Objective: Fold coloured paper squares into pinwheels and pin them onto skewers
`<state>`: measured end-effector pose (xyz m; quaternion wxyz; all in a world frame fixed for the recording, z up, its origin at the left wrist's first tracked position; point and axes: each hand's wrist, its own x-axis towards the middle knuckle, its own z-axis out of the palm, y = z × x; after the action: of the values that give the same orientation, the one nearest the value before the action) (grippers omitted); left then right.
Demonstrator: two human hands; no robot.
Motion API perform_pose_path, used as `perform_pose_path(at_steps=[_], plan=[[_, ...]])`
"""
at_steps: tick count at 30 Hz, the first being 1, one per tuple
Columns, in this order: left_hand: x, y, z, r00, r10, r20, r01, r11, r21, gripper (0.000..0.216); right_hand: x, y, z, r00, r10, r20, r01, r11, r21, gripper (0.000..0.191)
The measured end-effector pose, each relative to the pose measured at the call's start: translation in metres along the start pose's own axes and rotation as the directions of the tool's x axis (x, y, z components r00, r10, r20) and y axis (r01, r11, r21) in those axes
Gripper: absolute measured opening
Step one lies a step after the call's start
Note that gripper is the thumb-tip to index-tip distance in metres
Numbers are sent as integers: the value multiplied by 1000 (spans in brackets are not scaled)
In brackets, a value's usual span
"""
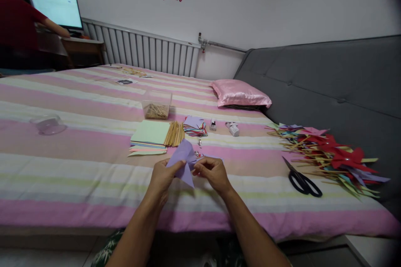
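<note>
Between my hands, above the near part of the bed, is a purple paper pinwheel (183, 156) with cut, partly folded corners. My left hand (165, 177) is closed on its left side, thumb on top. The fingers of my right hand (213, 171) pinch at its right edge; a purple flap seems to be between them, though the fingertips hide part of it. Just beyond lie a stack of pale green and other coloured paper sheets (150, 132), a row of wooden sticks (174, 134) and a pile of small cut paper squares (194, 124).
Black scissors (302, 179) and a heap of finished pinwheels (338, 154) lie to the right. A clear box of sticks (156, 108), a small bottle (213, 124), a white packet (232, 129) and a pink pillow (239, 94) are farther back. A person (21, 29) sits at a monitor.
</note>
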<state>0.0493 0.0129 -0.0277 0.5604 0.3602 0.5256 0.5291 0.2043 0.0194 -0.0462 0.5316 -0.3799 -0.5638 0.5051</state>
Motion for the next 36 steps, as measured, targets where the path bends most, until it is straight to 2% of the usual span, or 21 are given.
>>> perform_pose_path(at_steps=[6,22,36], plan=[[-2,-1,5,999,41,-23,-40,999,16,30,0,3,1,992,45,-115,-44,999,12,24],[-3,-1,9,995,83,51,-86,995,48,26,2,8,2,985,30,-168,-34,999,-25,31],[-3,-8,13,996,33,83,-34,999,13,33,2,6,7,963,39,-266,-25,998,58,39]])
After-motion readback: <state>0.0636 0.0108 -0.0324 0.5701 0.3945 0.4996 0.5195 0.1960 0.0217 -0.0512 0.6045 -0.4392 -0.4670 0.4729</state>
